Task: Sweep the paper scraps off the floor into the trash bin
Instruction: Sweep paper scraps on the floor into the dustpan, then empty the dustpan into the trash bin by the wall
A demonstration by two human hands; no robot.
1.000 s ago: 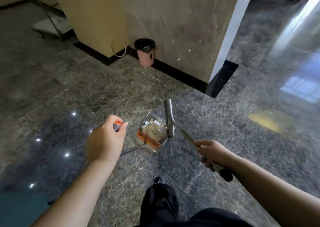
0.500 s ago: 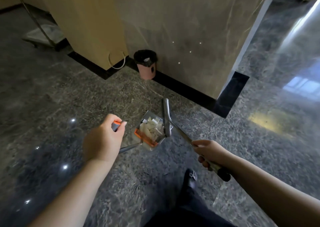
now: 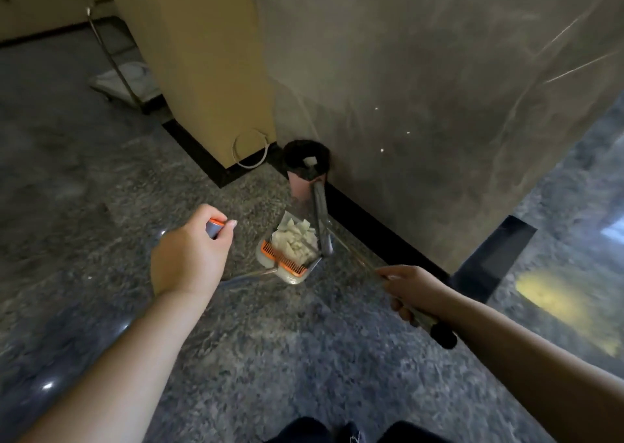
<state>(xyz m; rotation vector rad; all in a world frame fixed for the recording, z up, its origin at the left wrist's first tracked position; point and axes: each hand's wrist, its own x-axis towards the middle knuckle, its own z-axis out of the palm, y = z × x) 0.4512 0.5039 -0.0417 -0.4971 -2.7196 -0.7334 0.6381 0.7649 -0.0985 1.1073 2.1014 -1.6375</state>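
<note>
Left hand [image 3: 189, 257] grips the loaded dustpan [image 3: 290, 253] level — keeping scraps [image 3: 293, 240] in — while right hand [image 3: 412, 290] clasps the broom [image 3: 322, 226] near the trash bin [image 3: 305, 169].

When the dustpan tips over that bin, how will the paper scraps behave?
The paper scraps look thin, small and loosely heaped in the dustpan, so probably very light and apt to flutter or scatter. The trash bin has a narrow mouth, so some may miss.

Beyond the left hand [image 3: 190, 257] gripping the dustpan handle [image 3: 216, 228], open floor [image 3: 101, 206] is lying leftward, while ahead of the right hand [image 3: 413, 289] gripping the broom [image 3: 320, 226], the trash bin [image 3: 305, 169] and marble wall [image 3: 422, 88] are closing the way.
</note>
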